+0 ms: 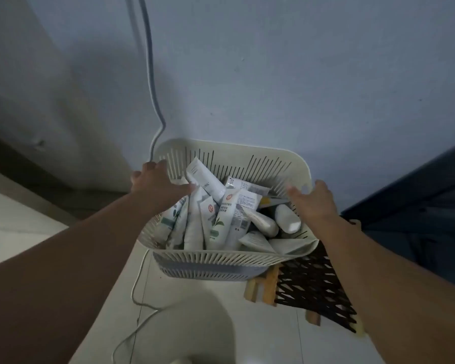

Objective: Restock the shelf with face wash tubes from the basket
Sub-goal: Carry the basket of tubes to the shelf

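Two bare hands, one basket. It is cream plastic with slotted walls and rounded corners, set close to a pale blue wall. Its near right corner lies over a dark lattice rack with pale wooden feet. Cannot tell whether the basket rests on the rack or is held just clear of it.

Left hand: on the left rim, near the far corner. The thumb is inside the basket, stretched toward the tubes. The fingers go over the outer side, so the rim is clamped between thumb and fingers.

Right hand: on the right rim. The thumb is inside and the fingers are hooked over the outer edge, the same clamp (blurred; fingertips hidden behind the rim).

Face wash tubes: a loose heap, all inside the basket. They are mostly white, some with a green leaf print and a round red mark. Several lean upright on the left side, and others lie crosswise toward the right. One tall tube leans toward the far wall, its end above the rest.

Around: a grey cable runs down the wall to the basket's far left corner. A thin white cord trails over the pale tiled floor. Dark blue furniture stands at the right.
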Tool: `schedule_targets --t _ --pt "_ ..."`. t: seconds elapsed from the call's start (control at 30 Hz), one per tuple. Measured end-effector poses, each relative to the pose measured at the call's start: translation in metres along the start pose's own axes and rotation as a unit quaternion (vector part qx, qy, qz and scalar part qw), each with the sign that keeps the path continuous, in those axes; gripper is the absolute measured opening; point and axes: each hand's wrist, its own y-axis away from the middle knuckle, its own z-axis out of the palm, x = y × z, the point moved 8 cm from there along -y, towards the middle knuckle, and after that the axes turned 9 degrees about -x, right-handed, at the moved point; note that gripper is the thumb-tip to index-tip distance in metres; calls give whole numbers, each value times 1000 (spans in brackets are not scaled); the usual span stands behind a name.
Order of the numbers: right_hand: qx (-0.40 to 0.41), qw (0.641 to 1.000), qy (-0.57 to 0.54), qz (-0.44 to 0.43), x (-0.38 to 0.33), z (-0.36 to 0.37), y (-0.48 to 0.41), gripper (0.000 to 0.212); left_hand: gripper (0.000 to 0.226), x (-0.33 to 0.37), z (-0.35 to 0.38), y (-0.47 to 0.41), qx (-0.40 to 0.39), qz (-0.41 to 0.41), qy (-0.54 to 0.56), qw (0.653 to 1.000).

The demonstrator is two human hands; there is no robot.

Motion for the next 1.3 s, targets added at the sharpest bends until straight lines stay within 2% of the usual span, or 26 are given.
schedule_targets --t 0.13,0.27,0.4,0.67,0.83,0.93,1.03,1.3 --pt "0 997 58 -58 3 8 -9 80 93 -5 2 -2 39 46 44 997" --pt "7 995 72 -75 4 9 -11 79 94 -8 1 -3 62 85 48 993" --pt "4 994 66 -88 6 12 -5 71 95 -11 2 -1 47 82 99 991" --pt "-7 997 54 -56 23 -2 45 65 93 -9 -3 49 29 92 113 989" --pt "-22 995 83 -52 11 -33 98 48 87 -16 -18 98 13 58 136 989" --pt "-40 996 77 -34 5 -50 138 56 67 -17 -32 137 7 44 137 990" --pt "-59 994 80 -33 -6 -67 177 60 58 -23 -47 182 -1 25 138 990" --pt "-118 986 99 -66 -63 -100 258 49 56 -49 -105 303 44 -36 169 984"
